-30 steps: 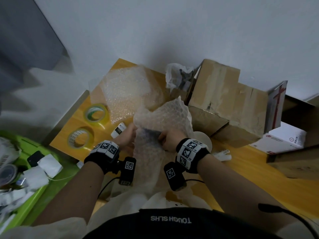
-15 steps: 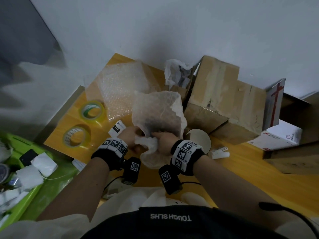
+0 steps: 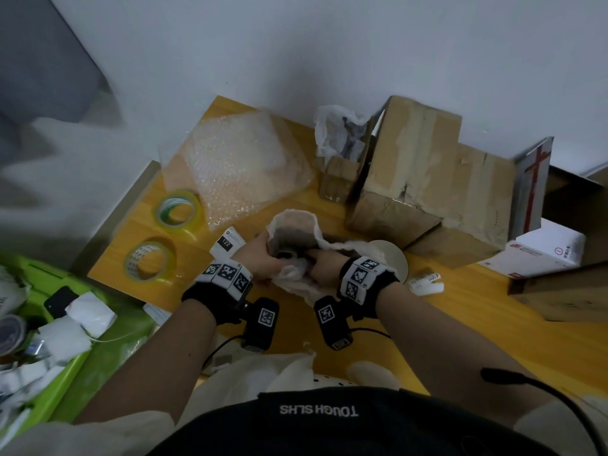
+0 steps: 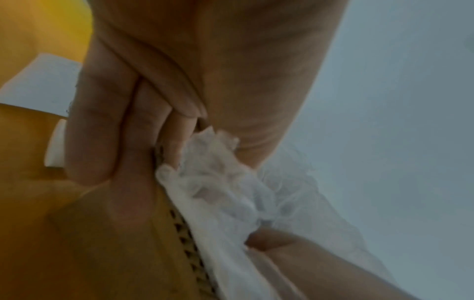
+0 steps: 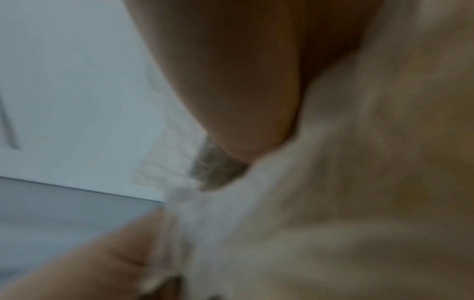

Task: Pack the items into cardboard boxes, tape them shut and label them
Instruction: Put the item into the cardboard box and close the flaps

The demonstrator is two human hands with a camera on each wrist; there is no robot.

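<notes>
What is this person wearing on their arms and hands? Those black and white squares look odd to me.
Both hands are bare, without gloves. The left hand and the right hand each have a black wrist strap bearing white squares printed with black block patterns. Below each wrist hangs a small black camera box with one more such square and a thin black cable. Pale sleeves end near the elbows.

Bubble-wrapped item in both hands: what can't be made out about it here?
- What it is: head view shows only a dark shape through the bubble wrap.
- Left hand, right hand: wrap covers their fingertips.
- Right wrist view: too blurred for detail.
- Label: most print too small.
</notes>
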